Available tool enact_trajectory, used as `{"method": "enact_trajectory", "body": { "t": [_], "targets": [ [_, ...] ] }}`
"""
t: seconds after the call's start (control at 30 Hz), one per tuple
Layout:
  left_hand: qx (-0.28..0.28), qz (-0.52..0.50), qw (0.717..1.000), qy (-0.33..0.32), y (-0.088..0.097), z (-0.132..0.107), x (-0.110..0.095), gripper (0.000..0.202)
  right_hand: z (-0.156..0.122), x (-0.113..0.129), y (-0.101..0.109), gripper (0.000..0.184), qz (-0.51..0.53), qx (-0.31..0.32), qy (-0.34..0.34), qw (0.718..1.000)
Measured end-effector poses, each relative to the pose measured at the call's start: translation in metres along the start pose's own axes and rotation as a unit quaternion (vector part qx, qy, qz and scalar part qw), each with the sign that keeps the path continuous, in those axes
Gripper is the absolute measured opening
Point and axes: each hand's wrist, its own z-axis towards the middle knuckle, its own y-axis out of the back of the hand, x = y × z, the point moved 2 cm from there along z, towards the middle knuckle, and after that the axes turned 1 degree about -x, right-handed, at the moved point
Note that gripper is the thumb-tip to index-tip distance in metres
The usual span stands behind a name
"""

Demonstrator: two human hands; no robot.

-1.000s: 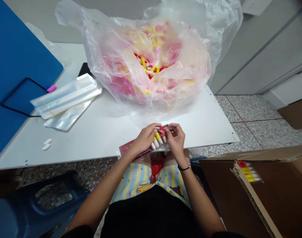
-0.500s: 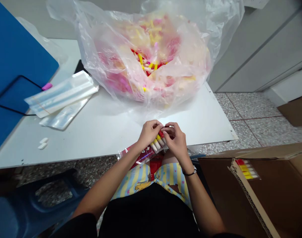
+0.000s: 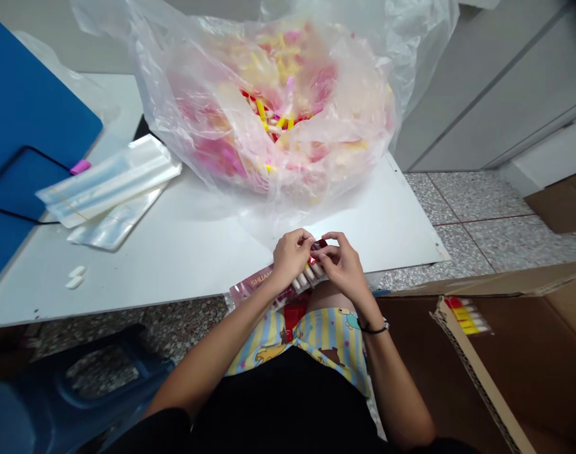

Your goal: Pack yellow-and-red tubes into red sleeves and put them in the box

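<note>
My left hand (image 3: 292, 255) and my right hand (image 3: 342, 265) meet at the front edge of the white table, both gripping a row of small tubes with white tips and yellow and red bands (image 3: 307, 276). The fingers of my right hand pinch the dark red end of the row, which is partly hidden. Below my left wrist, a printed transparent packet (image 3: 258, 285) with red on it lies across my lap. Its lettering reads "SHUAN" before my arm covers it.
A large transparent bag (image 3: 273, 107) full of pink, yellow and red pieces sits on the white table (image 3: 188, 252). Flat packets (image 3: 108, 183) and a blue board (image 3: 28, 107) lie left. An open cardboard box (image 3: 439, 372) stands right, a blue stool (image 3: 80, 384) lower left.
The whole scene has shifted slightly left and up in view. My hands have drawn closer over the tubes, and my right hand now covers more of the red end.
</note>
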Motion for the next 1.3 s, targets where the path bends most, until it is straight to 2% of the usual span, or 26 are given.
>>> {"method": "enact_trajectory", "body": {
  "t": [0.2,0.33,0.43,0.5,0.57,0.63,0.7,0.8,1.0,1.3],
  "targets": [
    [-0.008,0.079,0.996,0.029,0.004,0.001,0.001,0.014,-0.001,-0.005,-0.009,0.038,0.112,0.062,-0.022,0.992],
    [-0.014,0.104,0.994,0.02,0.005,0.009,-0.002,0.015,0.001,-0.013,-0.014,0.033,0.149,0.051,-0.011,0.988],
    [0.017,0.164,0.985,-0.054,0.001,0.013,-0.006,0.017,0.004,-0.027,-0.011,0.03,0.127,-0.019,-0.01,0.992],
    [0.035,0.224,0.966,-0.127,-0.003,0.008,-0.008,0.021,0.004,-0.036,-0.006,0.032,0.088,-0.079,-0.016,0.993],
    [0.047,0.272,0.943,-0.189,-0.006,-0.005,-0.008,0.038,0.003,-0.043,-0.001,0.033,0.07,-0.112,-0.03,0.991],
    [0.074,0.295,0.925,-0.226,-0.008,-0.02,-0.004,0.063,0.002,-0.047,0.002,0.034,0.085,-0.101,-0.045,0.99],
    [0.086,0.309,0.915,-0.246,-0.009,-0.031,0.0,0.078,0.002,-0.047,0.004,0.036,0.103,-0.071,-0.052,0.991],
    [0.075,0.315,0.912,-0.251,-0.008,-0.036,0.004,0.079,0.001,-0.045,0.007,0.042,0.102,-0.039,-0.056,0.992],
    [0.074,0.329,0.913,-0.232,-0.01,-0.029,0.003,0.077,-0.001,-0.045,0.007,0.051,0.098,-0.017,-0.063,0.993],
    [0.1,0.414,0.876,-0.226,-0.02,-0.033,-0.003,0.07,0.0,-0.053,0.002,0.039,0.081,-0.019,-0.041,0.996]
  ]
}}
